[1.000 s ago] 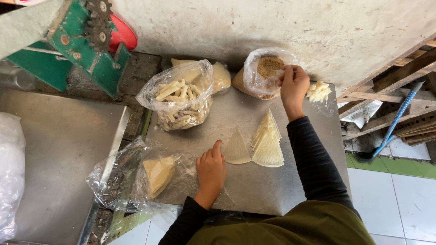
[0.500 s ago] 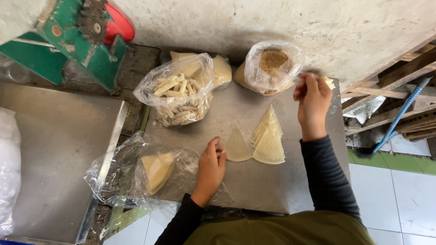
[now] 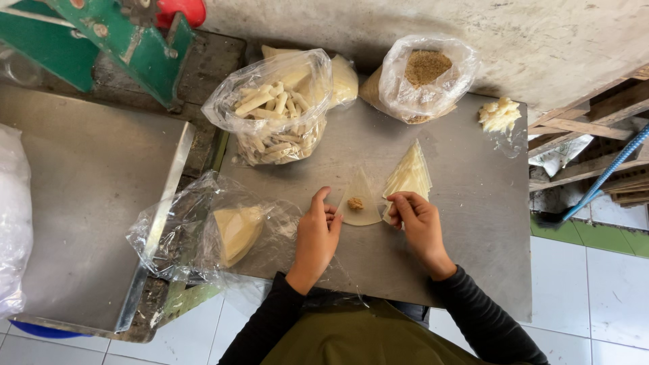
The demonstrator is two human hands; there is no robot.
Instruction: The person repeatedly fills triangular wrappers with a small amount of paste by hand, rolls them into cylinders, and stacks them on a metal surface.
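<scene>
Far left: bare steel table [image 3: 88, 203], white plastic bag [image 3: 12, 223] at its edge, green machine [image 3: 128, 40] behind it.

Next over, crumpled clear bag [image 3: 203, 233] holding a folded pale stack, lying across the gap onto the steel worktop [image 3: 473, 223].

Back of worktop: open bag of rolled sticks [image 3: 274, 111], then open bag of brown crumb filling [image 3: 426, 74], then a small pale lump [image 3: 499, 115] near the right corner.

Centre front: 1 triangular pastry sheet [image 3: 360, 199] flat on the steel, a small brown dab of filling [image 3: 355, 203] on its middle.

Left hand [image 3: 316, 233] rests just left of the sheet, fingers loosely spread, fingertips touching its left edge; grips nothing.

Right hand [image 3: 420, 223] sits just right of the sheet, fingers curled together near its right edge; cannot tell if it pinches anything.

Stack of triangular sheets [image 3: 409, 176] lies just beyond the right hand.
</scene>
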